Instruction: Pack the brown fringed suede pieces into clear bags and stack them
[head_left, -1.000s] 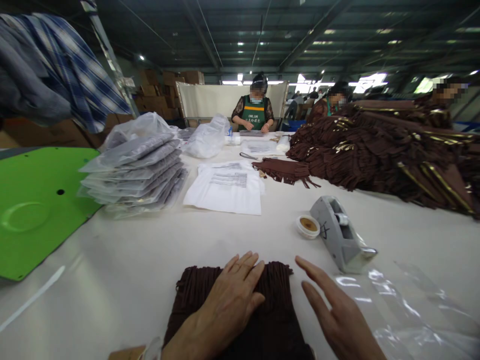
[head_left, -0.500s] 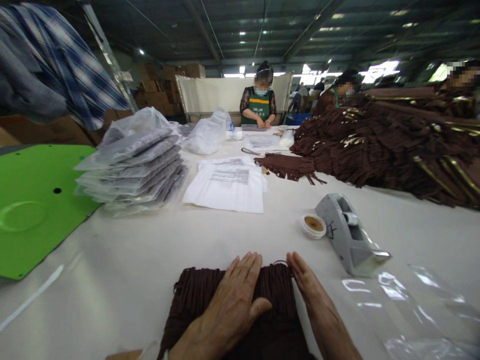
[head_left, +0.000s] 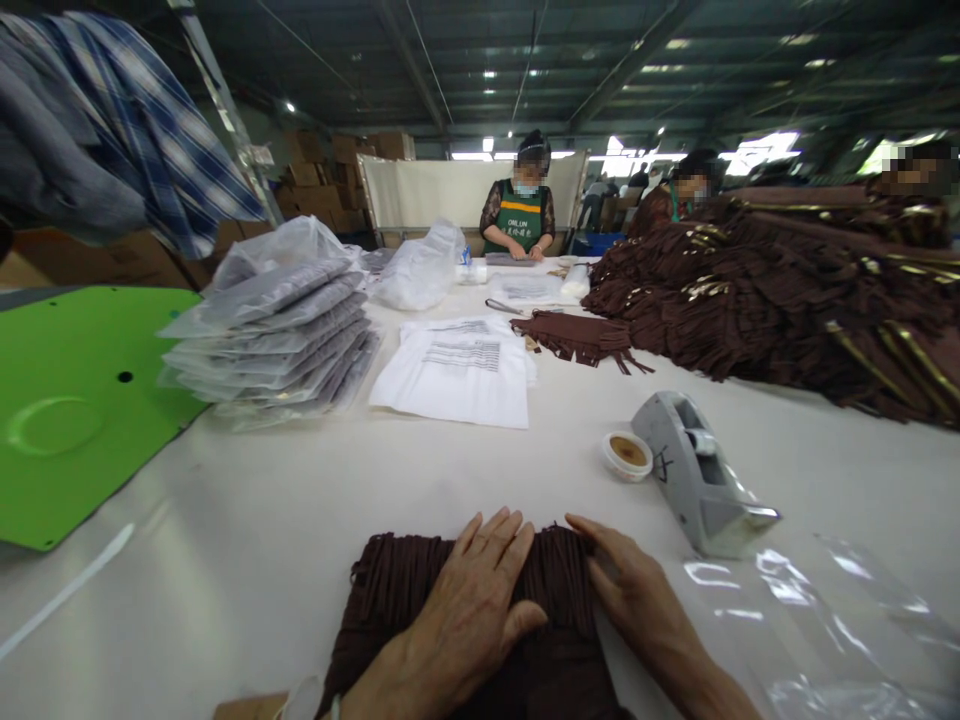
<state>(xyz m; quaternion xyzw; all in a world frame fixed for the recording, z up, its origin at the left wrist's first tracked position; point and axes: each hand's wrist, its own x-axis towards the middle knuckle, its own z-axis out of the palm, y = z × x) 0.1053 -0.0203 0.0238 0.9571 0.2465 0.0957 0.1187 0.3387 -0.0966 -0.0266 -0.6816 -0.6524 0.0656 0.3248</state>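
A dark brown fringed fabric piece (head_left: 397, 580), possibly a bag, lies on the white table in front of me. Across its fringe my left hand (head_left: 480, 590) rests flat, fingers extended and thumb apart. My right hand (head_left: 637, 585) is at the piece's right edge, its fingers stretched out and touching the fringe's upper right corner. The lower part of the piece is partly covered by my left forearm and runs out of the picture.
A grey tape dispenser (head_left: 701, 480) and a small round tub (head_left: 627, 455) stand right of centre. Clear plastic bags (head_left: 817, 620) lie at the right. Beyond are printed white bags (head_left: 457, 380), stacked packed bags (head_left: 270, 330), a green board (head_left: 82, 400) and a brown fringed pile (head_left: 765, 280). A co-worker (head_left: 521, 210) stands opposite.
My right hand has turned inward, its fingertips moving left onto the fringe's corner. The left hand stays flat on the piece, with its fingers shifted slightly right.
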